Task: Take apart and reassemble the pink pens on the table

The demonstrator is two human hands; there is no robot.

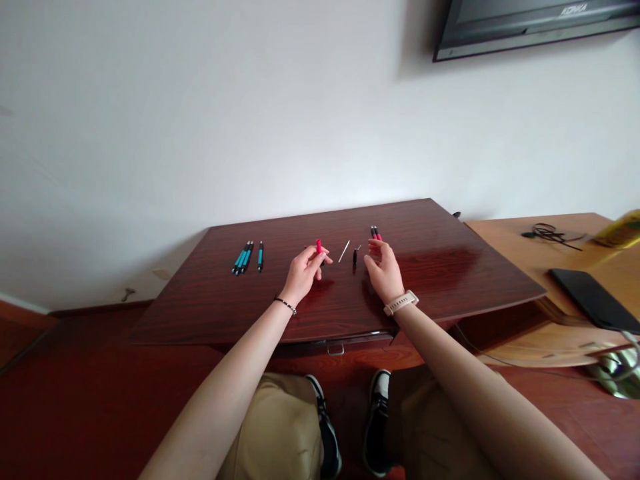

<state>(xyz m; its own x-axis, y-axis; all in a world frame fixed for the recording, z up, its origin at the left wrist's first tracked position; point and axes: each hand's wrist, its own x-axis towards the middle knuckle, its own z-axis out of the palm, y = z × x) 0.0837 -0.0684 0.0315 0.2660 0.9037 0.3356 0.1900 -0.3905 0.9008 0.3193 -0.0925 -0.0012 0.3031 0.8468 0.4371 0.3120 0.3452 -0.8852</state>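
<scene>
Between the thumb and fingers of my left hand a pink pen barrel is pinched upright. My right hand is over the table with its thumb and fingers apart, and I see nothing in its grasp. Just left of it is a small black pen part, with a tiny thin piece, perhaps a spring, beside its top. A slim pale refill lies slanted between my hands. Pink-and-black pens lie just beyond my right fingers, partly hidden by them.
Several blue-and-black pens lie together on the left of the dark wooden table, one blue pen slightly apart. On the lighter desk at right are a black phone, a coiled cable and a yellow package.
</scene>
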